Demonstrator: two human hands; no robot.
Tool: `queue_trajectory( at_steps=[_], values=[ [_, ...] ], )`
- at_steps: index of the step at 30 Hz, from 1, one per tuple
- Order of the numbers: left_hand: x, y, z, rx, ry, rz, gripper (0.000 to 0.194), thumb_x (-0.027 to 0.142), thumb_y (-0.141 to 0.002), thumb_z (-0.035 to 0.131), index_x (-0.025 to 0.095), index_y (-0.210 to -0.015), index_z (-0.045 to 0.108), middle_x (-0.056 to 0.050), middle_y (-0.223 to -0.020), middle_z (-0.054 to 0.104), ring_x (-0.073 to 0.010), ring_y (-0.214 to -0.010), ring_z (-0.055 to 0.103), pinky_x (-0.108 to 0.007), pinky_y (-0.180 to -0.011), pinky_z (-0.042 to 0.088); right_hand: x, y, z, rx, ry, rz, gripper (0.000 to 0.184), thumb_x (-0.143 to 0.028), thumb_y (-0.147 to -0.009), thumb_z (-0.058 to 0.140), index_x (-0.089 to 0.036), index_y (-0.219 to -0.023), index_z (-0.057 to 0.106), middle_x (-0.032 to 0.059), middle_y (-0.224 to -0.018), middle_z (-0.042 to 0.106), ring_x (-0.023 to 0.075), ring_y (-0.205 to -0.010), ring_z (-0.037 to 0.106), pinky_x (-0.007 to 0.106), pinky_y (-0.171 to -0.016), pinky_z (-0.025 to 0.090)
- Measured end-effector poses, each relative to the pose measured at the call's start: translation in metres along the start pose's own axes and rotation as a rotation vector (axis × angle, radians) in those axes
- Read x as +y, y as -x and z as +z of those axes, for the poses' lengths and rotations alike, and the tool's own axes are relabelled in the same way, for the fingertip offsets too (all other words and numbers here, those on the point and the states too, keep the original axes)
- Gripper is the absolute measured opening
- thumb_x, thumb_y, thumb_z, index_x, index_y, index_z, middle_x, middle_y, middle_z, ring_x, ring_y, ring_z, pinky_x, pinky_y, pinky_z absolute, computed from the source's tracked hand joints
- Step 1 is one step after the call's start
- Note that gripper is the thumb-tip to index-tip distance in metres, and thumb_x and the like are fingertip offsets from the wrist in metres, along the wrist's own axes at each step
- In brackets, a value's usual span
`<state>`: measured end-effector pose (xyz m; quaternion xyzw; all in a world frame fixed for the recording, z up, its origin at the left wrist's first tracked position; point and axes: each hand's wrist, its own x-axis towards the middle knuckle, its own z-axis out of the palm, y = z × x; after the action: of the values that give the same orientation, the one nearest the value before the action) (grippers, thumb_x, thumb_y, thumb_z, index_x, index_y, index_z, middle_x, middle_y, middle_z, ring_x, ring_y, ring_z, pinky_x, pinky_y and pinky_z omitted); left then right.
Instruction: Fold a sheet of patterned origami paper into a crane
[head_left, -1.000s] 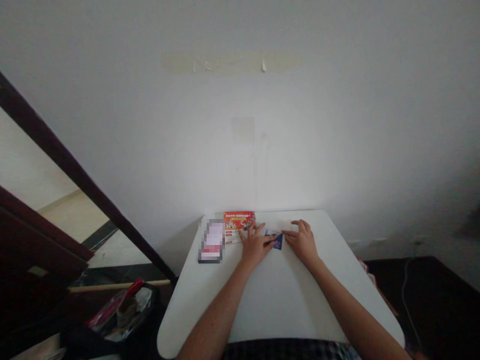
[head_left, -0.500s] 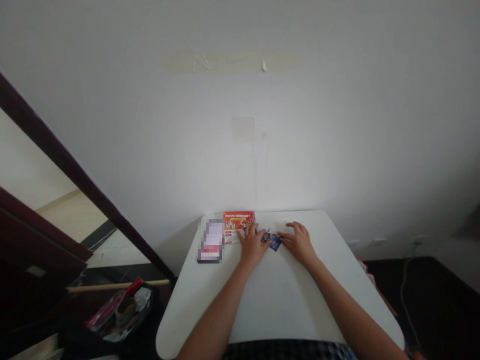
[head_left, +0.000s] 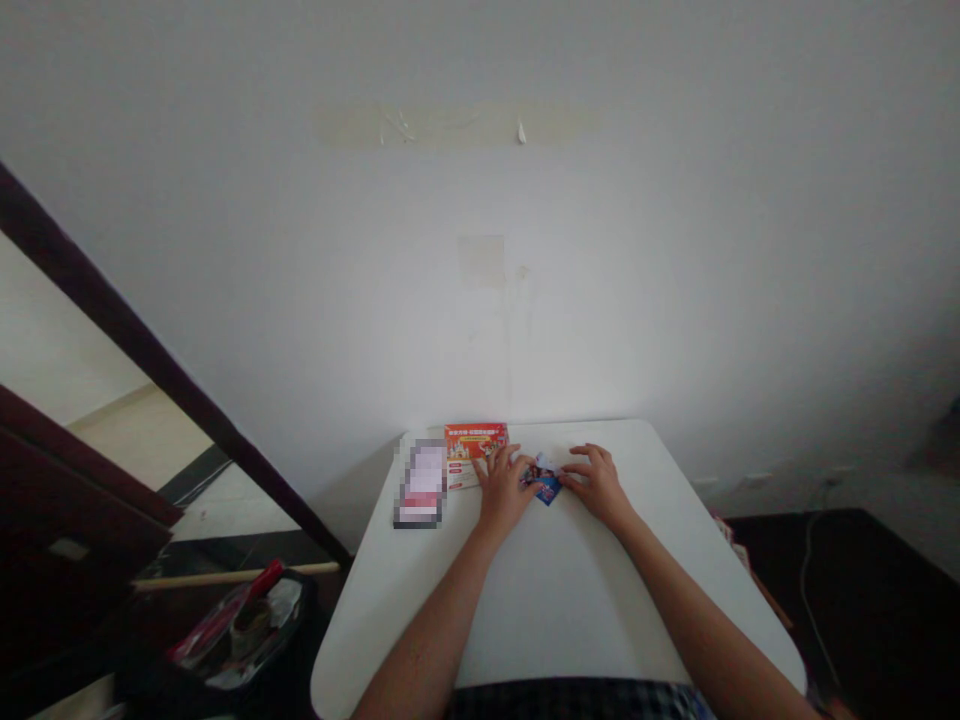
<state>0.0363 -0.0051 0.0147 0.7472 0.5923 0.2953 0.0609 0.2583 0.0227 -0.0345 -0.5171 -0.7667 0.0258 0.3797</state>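
Note:
A small blue printed paper piece [head_left: 546,484] lies on the white table [head_left: 555,590], near its far edge. My left hand [head_left: 501,492] rests on the table at the paper's left, thumb and fingers pinching its edge. At the paper's right side, my right hand [head_left: 595,482] has curled fingertips pressing on it. Both hands hold the paper between them.
An orange and white leaflet [head_left: 472,450] lies at the table's far edge beside my left hand. A blurred-out phone [head_left: 421,483] lies left of it. A dark bin with plastic wrappers [head_left: 232,625] stands on the floor at the left. The wall is just behind the table.
The blue paper has become smaller and more bunched between my fingertips. Both hands drew slightly closer together around it.

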Motion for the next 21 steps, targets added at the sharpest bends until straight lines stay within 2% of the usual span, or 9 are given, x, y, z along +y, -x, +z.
queue_trajectory(
  at_steps=[4, 10, 16, 18, 21],
  values=[
    [0.000, 0.000, 0.001, 0.030, 0.020, 0.009, 0.039, 0.038, -0.074, 0.081, 0.035, -0.111, 0.066, -0.002, -0.139, 0.055, -0.0285, -0.134, 0.041, -0.066, -0.117, 0.012, 0.002, -0.001, 0.000, 0.017, -0.077, 0.012, 0.015, -0.043, -0.084, 0.068, -0.030, -0.086, 0.076, 0.0070, -0.119, 0.064, 0.0320, -0.126, 0.043, 0.054, -0.102, 0.044],
    [-0.002, -0.001, 0.005, 0.058, 0.050, -0.022, 0.068, 0.039, -0.078, 0.077, 0.036, -0.140, 0.047, -0.007, -0.142, 0.052, -0.0293, -0.135, 0.042, -0.066, -0.117, 0.015, -0.001, -0.003, -0.007, 0.155, -0.179, 0.030, 0.021, -0.047, -0.085, 0.066, -0.027, -0.081, 0.072, 0.0079, -0.112, 0.066, 0.0291, -0.118, 0.050, 0.053, -0.101, 0.042],
    [-0.003, 0.000, 0.006, 0.057, 0.047, -0.037, 0.065, 0.037, -0.082, 0.072, 0.033, -0.142, 0.045, -0.007, -0.143, 0.052, -0.0279, -0.135, 0.042, -0.063, -0.118, 0.018, -0.010, -0.002, -0.024, 0.356, -0.105, 0.053, 0.020, -0.044, -0.089, 0.062, -0.026, -0.089, 0.072, 0.0082, -0.107, 0.064, 0.0262, -0.110, 0.055, 0.049, -0.098, 0.045],
    [-0.002, 0.000, 0.005, 0.050, 0.034, -0.050, 0.062, 0.039, -0.085, 0.068, 0.033, -0.143, 0.045, -0.007, -0.144, 0.051, -0.0271, -0.136, 0.041, -0.062, -0.118, 0.018, -0.014, 0.000, -0.028, 0.346, -0.053, 0.029, 0.016, -0.038, -0.091, 0.060, -0.027, -0.092, 0.071, 0.0086, -0.109, 0.064, 0.0263, -0.112, 0.054, 0.049, -0.099, 0.044],
    [-0.001, 0.000, 0.003, 0.028, 0.008, -0.068, 0.056, 0.044, -0.089, 0.061, 0.036, -0.143, 0.046, -0.006, -0.145, 0.050, -0.0271, -0.137, 0.039, -0.063, -0.117, 0.018, -0.017, 0.001, -0.028, 0.250, 0.033, -0.030, 0.014, -0.033, -0.091, 0.059, -0.028, -0.095, 0.071, 0.0080, -0.113, 0.065, 0.0265, -0.117, 0.053, 0.054, -0.106, 0.039]
  ],
)
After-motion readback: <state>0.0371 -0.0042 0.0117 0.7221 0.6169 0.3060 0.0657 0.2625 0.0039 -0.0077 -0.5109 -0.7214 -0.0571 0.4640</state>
